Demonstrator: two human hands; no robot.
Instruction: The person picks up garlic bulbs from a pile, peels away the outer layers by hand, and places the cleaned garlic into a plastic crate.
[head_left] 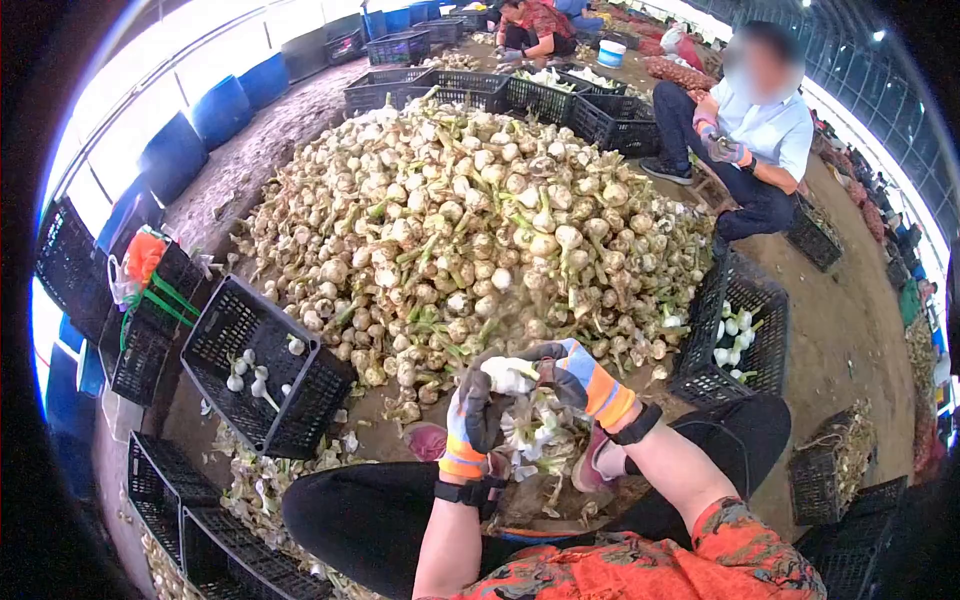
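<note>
A whitish garlic bulb (510, 374) is held up between my two gloved hands, in front of a big heap of garlic (460, 230). My left hand (470, 415), in a grey, orange and blue glove, closes around the bulb's left side. From the right, my right hand (585, 380) has its fingers closed at the bulb's other end; its fingertips are partly hidden. Below them, loose garlic skins (540, 435) lie between my feet. Cleaned bulbs sit in the black crate (325, 375) at left, and more white bulbs (738, 335) are in the crate at right.
A co-worker (770, 120) in a light shirt sits at the right of the heap, hands together. Another person (540, 30) bends down at the back. Black crates (470, 90) line the heap's far edge. More crates (230, 550) stand at lower left; a skin-filled crate (830, 465) is at right.
</note>
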